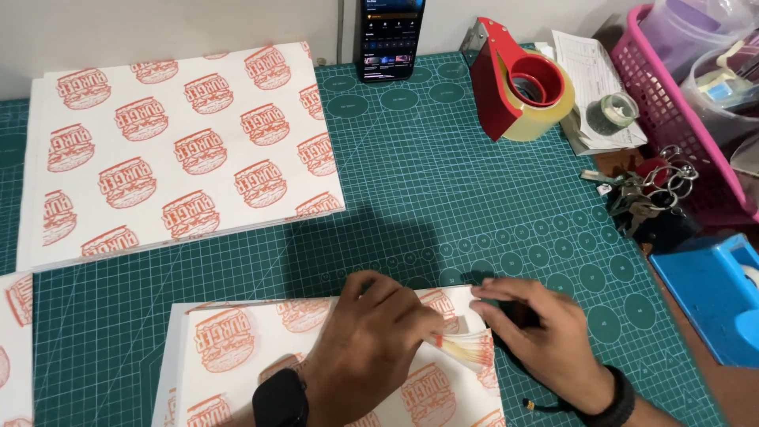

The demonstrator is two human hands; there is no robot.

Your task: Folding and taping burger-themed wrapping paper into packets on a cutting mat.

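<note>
The left hand [371, 340] presses flat, fingers spread and released, on the near stack of printed paper sheets [237, 356], pinning it to the green cutting mat [443, 198]. The right hand [545, 332] pinches the fanned right-hand edges of that same stack between thumb and fingertips, lifting the corners [466, 348] so the sheets splay apart. A black smartwatch [281, 399] sits on the left wrist and a dark band [621, 399] on the right wrist.

Taking the cutting mat as the landmark: the near stack lies at its front edge, close to the person. A larger stack of the same white paper with orange burger prints [182, 150] rests on the mat's far left part, well apart from the hands. Another bit of printed paper [16, 348] shows at the mat's front left edge. A phone [390, 38] leans upright at the mat's far edge. A red tape dispenser [514, 79] with a roll of clear tape stands at the mat's far right corner. Just off the mat's right side lie a bunch of keys [648, 194], a pink basket [672, 119], and a blue dispenser [711, 292].
</note>
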